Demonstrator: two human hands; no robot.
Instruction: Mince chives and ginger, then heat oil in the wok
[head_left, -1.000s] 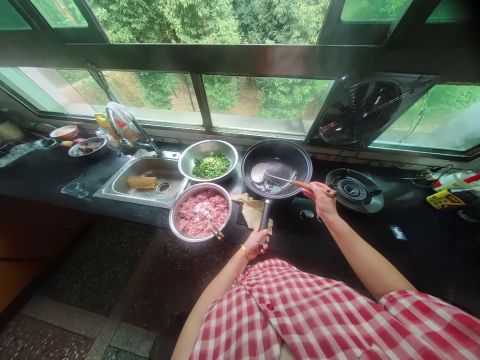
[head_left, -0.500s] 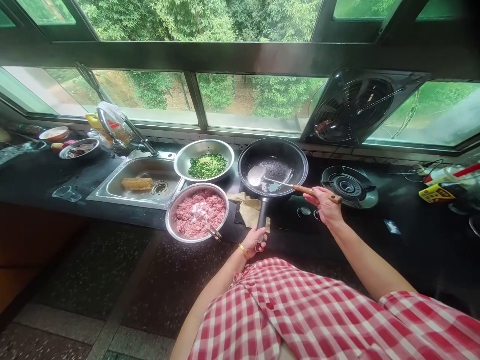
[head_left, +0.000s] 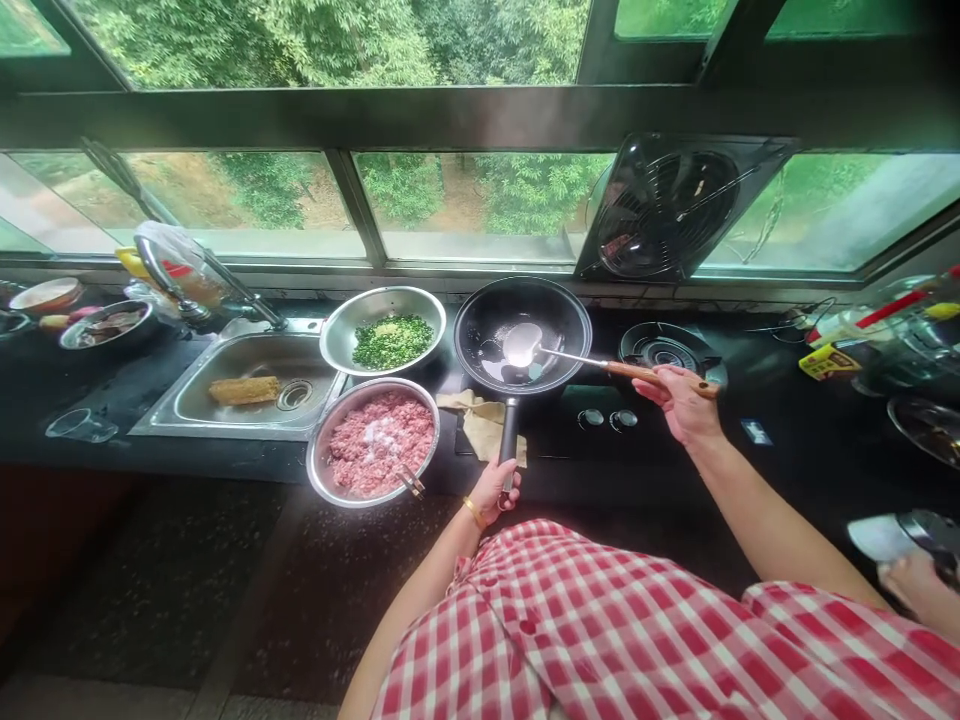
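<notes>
My left hand (head_left: 495,488) is wrapped around the black handle (head_left: 509,432) of a dark wok (head_left: 469,352) on the stove. In my right hand (head_left: 684,405) is the wooden handle of a metal wok spatula (head_left: 521,345), whose rounded head rests inside the wok, where shiny liquid shows at the bottom. Left of the wok handle, a steel bowl (head_left: 318,470) holds raw minced meat (head_left: 375,455) with white powder on top. Behind it, another steel bowl (head_left: 337,325) contains chopped greens (head_left: 397,345). A tan cloth (head_left: 486,428) lies beside the wok handle.
A sink (head_left: 187,405) with a brown scrubber (head_left: 244,390) is at left, under a faucet (head_left: 247,290). A second burner (head_left: 664,350) sits right of the wok, below a fan (head_left: 675,215). Another person's hand (head_left: 919,585) grips a whitish container (head_left: 877,537) at lower right.
The view has shifted right. The spatula head has moved right within the wok, my right hand with it. Another person's hand with a container has appeared at right. My left hand still grips the wok handle.
</notes>
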